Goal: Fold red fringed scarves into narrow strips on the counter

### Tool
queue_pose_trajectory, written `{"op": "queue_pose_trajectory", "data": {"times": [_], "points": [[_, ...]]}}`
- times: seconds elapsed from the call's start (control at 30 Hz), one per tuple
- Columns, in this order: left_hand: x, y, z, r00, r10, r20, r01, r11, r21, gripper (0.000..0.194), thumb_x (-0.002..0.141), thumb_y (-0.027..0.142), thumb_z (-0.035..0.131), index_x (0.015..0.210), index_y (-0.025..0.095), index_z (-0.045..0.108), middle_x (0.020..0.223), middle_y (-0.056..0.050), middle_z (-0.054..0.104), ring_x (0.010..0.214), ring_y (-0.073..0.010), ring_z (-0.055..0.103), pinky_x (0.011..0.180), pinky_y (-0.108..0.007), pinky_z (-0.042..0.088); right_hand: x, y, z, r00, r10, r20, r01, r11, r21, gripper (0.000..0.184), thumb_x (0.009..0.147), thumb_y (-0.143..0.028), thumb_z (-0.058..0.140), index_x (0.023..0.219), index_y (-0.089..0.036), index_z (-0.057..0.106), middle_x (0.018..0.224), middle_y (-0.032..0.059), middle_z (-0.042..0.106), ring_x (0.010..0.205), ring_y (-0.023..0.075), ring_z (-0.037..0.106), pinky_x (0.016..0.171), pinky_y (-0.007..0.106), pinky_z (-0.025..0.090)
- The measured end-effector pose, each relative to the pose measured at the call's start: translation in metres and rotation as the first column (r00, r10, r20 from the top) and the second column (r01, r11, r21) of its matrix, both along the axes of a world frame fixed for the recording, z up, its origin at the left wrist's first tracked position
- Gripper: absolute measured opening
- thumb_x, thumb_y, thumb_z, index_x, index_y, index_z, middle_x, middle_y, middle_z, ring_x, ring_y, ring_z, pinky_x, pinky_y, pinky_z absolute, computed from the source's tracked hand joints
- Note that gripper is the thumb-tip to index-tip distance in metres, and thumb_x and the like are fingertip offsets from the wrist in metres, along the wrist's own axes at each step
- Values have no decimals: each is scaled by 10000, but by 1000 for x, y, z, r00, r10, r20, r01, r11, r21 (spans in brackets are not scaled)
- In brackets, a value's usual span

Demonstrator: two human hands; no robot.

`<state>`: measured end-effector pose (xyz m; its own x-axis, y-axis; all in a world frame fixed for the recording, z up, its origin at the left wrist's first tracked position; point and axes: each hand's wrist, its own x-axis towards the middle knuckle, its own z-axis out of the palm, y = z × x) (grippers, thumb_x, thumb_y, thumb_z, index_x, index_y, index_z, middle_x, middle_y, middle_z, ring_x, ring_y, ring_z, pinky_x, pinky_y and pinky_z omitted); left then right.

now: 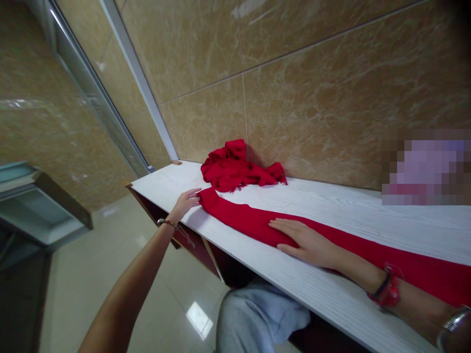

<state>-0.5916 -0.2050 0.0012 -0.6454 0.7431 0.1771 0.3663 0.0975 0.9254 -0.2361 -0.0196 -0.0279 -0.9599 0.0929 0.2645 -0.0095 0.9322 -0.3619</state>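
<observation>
A long red scarf [239, 219], folded into a narrow strip, runs along the white tabletop [324, 196] and off the right edge of the view. At its far left end, my left hand [185, 202] has its fingers on the end of the cloth and appears to pinch it; the thumb is mostly hidden. My right hand [303, 240] lies flat on the middle of the strip, palm down with fingers stretched out. Behind the strip, a crumpled red fringed scarf [235, 169] lies in a heap against the wall.
A tan marble-tiled wall [312, 113] borders the table's back edge. Open compartments show beneath the tabletop. My grey-clad knee [253, 314] is close to its front edge. At left, a shelf-like unit [55, 211] stands on the shiny tiled floor [110, 274]. A patch at right is pixelated.
</observation>
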Motion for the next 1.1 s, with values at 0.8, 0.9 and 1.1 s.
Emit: {"op": "queue_pose_trajectory", "data": {"times": [0.8,0.9,1.1], "points": [[-28,-11,16,799,170,-577,-294,947,-128,287,623,168,563,889,136,666,830,-62,683,807,-206,633,806,-323,484,17,12,-9,995,-98,-15,99,991,88,542,864,-456,419,1314,-154,445,1350,120,457,1236,266,420,1027,467,354],[-27,-10,8,776,176,-605,-324,935,-144,295,658,158,512,913,149,661,904,-67,670,853,-203,619,840,-323,464,21,14,-9,992,-120,-43,122,991,61,530,863,-441,420,1312,-160,440,1350,116,458,1231,255,428,1032,452,356],[-26,5,-12,809,76,-583,-278,923,-265,370,601,138,529,951,162,644,859,-30,689,785,-192,625,721,-271,491,29,27,-6,955,-258,-145,264,964,18,440,869,-367,375,1242,-159,484,1233,142,549,1125,270,528,988,461,406]]}}
